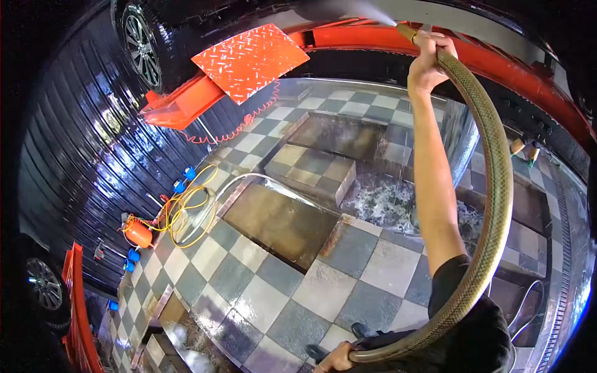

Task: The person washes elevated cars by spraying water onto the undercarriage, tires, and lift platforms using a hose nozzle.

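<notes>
A thick braided hose curves in a big loop from the top of the view down to the bottom. Raised at the upper right, my right hand is closed round its front end, just behind the brass nozzle. White spray leaves the nozzle toward the left, along the underside of a dark raised vehicle. Low in the view, my left hand is closed round the hose's lower part, near my shoes.
A red lift with a tread-plate ramp spans the top. Water-filled pits open in the checkered floor. At left lie a coiled yellow hose and an orange tank. A metal post stands beyond my right arm.
</notes>
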`<control>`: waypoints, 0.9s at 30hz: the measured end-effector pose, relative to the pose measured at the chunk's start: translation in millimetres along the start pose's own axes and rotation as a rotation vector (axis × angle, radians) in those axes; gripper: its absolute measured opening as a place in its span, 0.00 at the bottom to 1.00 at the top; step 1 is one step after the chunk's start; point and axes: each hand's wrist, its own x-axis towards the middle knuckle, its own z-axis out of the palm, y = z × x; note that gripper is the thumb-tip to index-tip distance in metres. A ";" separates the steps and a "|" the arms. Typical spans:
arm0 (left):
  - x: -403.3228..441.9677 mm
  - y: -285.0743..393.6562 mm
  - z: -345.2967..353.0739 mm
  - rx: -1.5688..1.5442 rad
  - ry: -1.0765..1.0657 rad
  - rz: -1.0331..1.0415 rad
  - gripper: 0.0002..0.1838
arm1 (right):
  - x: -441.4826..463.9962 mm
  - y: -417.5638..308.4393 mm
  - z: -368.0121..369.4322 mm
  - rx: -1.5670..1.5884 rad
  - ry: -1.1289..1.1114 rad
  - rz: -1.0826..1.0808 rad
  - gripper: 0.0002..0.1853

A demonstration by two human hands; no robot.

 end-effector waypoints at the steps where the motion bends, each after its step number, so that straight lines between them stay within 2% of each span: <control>1: 2.6 26.1 -19.6 -0.031 -0.064 -0.050 0.21 | -2.2 0.5 2.9 0.062 -0.081 0.010 0.04; 2: 2.4 37.7 -25.1 -0.068 -0.131 -0.102 0.21 | -6.1 -0.2 3.9 0.122 -0.167 0.025 0.04; 3: 5.4 11.1 -12.5 -0.145 -0.048 0.067 0.17 | -10.3 -2.3 3.2 0.178 -0.249 0.043 0.05; 6: 5.7 -5.4 -13.6 -0.144 -0.013 0.146 0.17 | -10.2 -7.7 4.9 0.008 -0.155 -0.025 0.05; 8: -1.5 -8.9 -15.8 -0.078 0.026 0.119 0.17 | -15.3 -10.6 11.8 -0.019 -0.107 -0.017 0.05; 10: -8.6 -11.7 -19.2 0.014 0.113 0.098 0.17 | -24.6 -23.8 25.2 0.188 -0.173 -0.019 0.05; 12: -9.3 -17.8 -17.4 -0.068 0.105 0.161 0.17 | -30.5 -34.8 30.5 0.244 -0.293 0.068 0.05; 15: -13.6 -16.6 -28.1 -0.016 0.080 0.132 0.17 | -15.5 -38.3 34.8 0.118 -0.125 -0.062 0.04; 16: -14.1 -21.4 -26.1 -0.081 0.059 0.141 0.17 | -13.2 -36.4 34.6 0.191 -0.048 -0.036 0.05; 18: -14.5 -26.3 -22.8 -0.153 0.032 0.155 0.17 | -13.9 -40.2 31.6 0.142 -0.113 -0.065 0.06; 21: -15.0 -32.2 -20.0 -0.138 -0.090 0.065 0.17 | -28.2 -52.3 33.9 0.220 -0.266 0.052 0.06; 22: -15.5 -38.3 -18.8 -0.108 -0.084 0.042 0.17 | -26.3 -48.5 35.3 0.221 -0.266 0.046 0.06; 24: -22.8 -53.4 -4.9 -0.059 -0.059 -0.016 0.17 | -27.3 -41.8 41.0 0.186 -0.028 0.059 0.07; 25: -27.9 -59.2 9.9 -0.018 0.129 0.041 0.18 | -27.8 -39.1 39.3 0.220 -0.046 0.080 0.07; 27: -33.0 -73.9 23.3 -0.025 0.148 0.045 0.18 | -35.9 -48.3 51.1 0.285 -0.088 0.124 0.07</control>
